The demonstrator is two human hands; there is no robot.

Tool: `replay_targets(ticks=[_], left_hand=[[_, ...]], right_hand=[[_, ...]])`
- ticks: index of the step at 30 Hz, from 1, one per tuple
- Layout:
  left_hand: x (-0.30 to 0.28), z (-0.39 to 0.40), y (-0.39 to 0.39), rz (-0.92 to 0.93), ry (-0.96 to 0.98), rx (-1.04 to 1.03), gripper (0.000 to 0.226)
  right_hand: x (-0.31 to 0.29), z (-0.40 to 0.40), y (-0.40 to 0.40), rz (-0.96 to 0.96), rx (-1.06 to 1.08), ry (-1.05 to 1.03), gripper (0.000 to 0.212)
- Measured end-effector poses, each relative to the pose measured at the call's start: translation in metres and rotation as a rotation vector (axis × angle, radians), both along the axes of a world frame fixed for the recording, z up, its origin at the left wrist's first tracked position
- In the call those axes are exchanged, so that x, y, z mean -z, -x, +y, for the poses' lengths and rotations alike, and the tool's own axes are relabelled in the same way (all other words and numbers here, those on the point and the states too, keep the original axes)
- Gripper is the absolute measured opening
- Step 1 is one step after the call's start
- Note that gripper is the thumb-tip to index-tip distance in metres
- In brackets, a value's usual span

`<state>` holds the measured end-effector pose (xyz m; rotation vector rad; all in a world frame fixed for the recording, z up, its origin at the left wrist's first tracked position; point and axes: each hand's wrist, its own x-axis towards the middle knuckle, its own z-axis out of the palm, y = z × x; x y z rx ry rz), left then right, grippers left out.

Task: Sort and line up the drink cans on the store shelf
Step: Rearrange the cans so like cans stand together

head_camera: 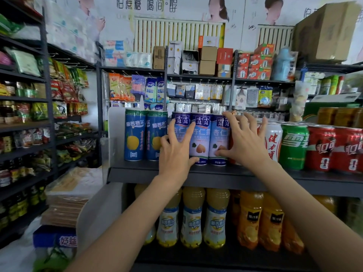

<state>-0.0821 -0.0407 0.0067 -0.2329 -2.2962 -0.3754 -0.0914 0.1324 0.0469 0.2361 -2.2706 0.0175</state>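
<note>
Three pale-blue apricot cans [200,140] stand between the person's two hands at the front edge of the dark shelf [137,173], with two taller deep-blue cans [145,134] just outside the left hand [175,152] and a white can with red lettering [273,141], a green can [293,146] and red cola cans [334,149] beyond the right hand [244,142].

The biggest risk looks like a knock-on along the row. All the cans are tall, narrow and packed touching or nearly so, and a sideways squeeze from either hand that lands high on a can could tip it into its neighbour. The apricot cans also sit close to the shelf lip, above the juice bottles [192,218] below the wrists, so a pull toward the person could carry one over the edge. A red can is mostly hidden behind the right palm; it could be nudged out of line unseen.

Every can stands upright, long axis vertical, printed label facing outward toward the person; the three apricot cans show matching fronts, fruit picture low and lettering high.

The left hand is spread, fingers straight and splayed across the leftmost apricot can, thumb toward the middle one, pressing rather than wrapping. The right hand is likewise open, fingers fanned over the top of the rightmost apricot can and the cans behind, thumb low on its label.
</note>
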Motion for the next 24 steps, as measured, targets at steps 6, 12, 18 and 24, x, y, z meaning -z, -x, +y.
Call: replay_targets(ticks=[6,12,18,24], left_hand=[[-0.019,-0.032,-0.011,0.262,-0.049,-0.007,0.068],[-0.042,-0.101,-0.013,0.223,-0.109,-0.131,0.056],[-0.058,-0.138,0.002,0.103,-0.092,-0.070,0.037],[-0.067,-0.144,0.012,0.098,-0.230,0.107,0.020]], right_hand=[[-0.002,-0.033,-0.004,0.244,-0.241,0.039,0.093],[-0.020,-0.090,0.001,0.118,-0.331,-0.012,0.052],[-0.041,-0.135,0.018,-0.009,-0.341,0.055,0.035],[-0.053,-0.149,0.022,-0.098,-0.344,0.115,0.022]])
